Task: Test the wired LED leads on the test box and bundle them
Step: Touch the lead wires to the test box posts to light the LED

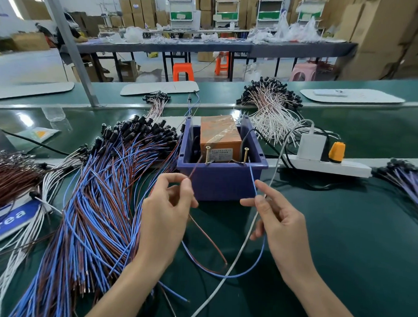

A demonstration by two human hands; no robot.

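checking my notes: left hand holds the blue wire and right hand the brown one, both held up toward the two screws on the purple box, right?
Swapped. The head view shows the left hand pinching the brown wire and the right hand the blue wire, both raised toward the screws on the purple box.

The bin (220,182) is purple, and the box (219,137) inside it is orange. Left of the bin lies a blue-and-brown pile (100,201); behind it, white-and-brown leads (270,108) with black tips. The belt (343,236) under the bin is dark green. Right of it, a white strip (330,164) bears an orange-and-black plug (336,152).
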